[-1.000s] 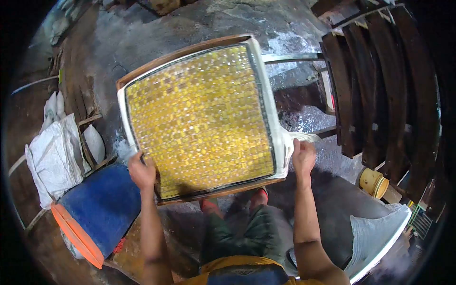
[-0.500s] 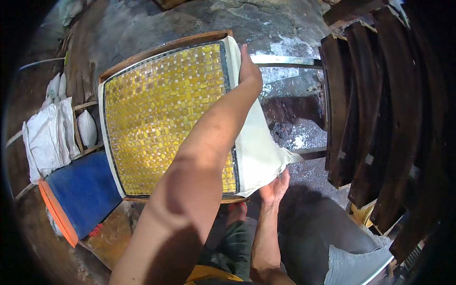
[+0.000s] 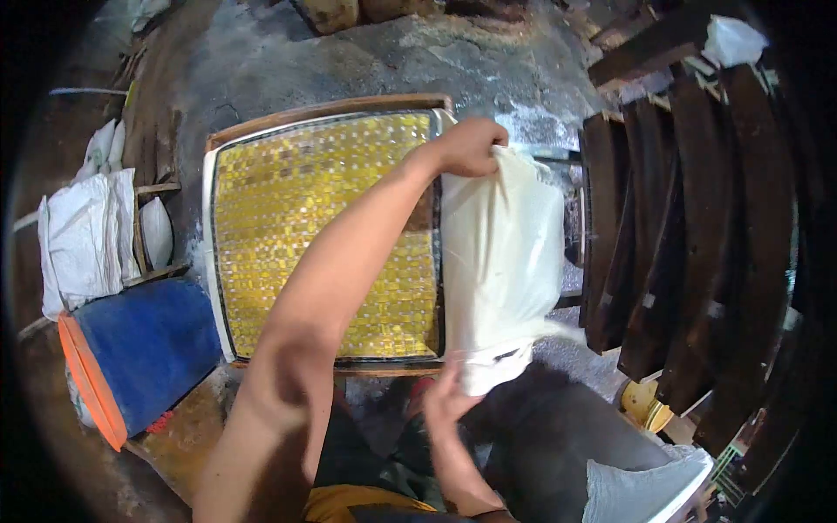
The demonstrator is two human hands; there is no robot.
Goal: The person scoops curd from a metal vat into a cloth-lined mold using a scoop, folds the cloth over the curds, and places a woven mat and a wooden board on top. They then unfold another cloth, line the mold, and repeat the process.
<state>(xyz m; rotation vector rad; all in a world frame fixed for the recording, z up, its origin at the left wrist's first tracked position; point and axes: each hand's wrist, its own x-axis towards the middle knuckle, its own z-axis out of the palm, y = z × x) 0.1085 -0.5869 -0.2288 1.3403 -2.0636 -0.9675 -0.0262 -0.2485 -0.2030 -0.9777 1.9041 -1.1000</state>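
Observation:
A yellow woven mat [image 3: 323, 218] with a dark border lies inside a wooden frame [image 3: 323, 112]. Cream cloth [image 3: 506, 244] shows around its edges and hangs over the frame's right side in a gathered fold. At the far right corner my left hand [image 3: 473, 146] is closed in a fist on the cloth, and its forearm crosses over the mat. My right hand [image 3: 447, 398] is at the near right corner, its fingers against the lower end of the cloth. The fingertips are partly hidden there, but they appear closed on the fabric.
A blue barrel [image 3: 148, 349] with an orange rim lies at the left, near white sacks [image 3: 85, 240]. Dark wooden boards [image 3: 654, 227] stand in a row on the right. A dark rounded container [image 3: 549, 444] with grey cloth [image 3: 632, 492] stands near my right arm.
My left hand has gone from lying along the frame's right edge to gripping the cloth. The cloth is bunched up and lifted more at the right. My right hand has shifted left and down.

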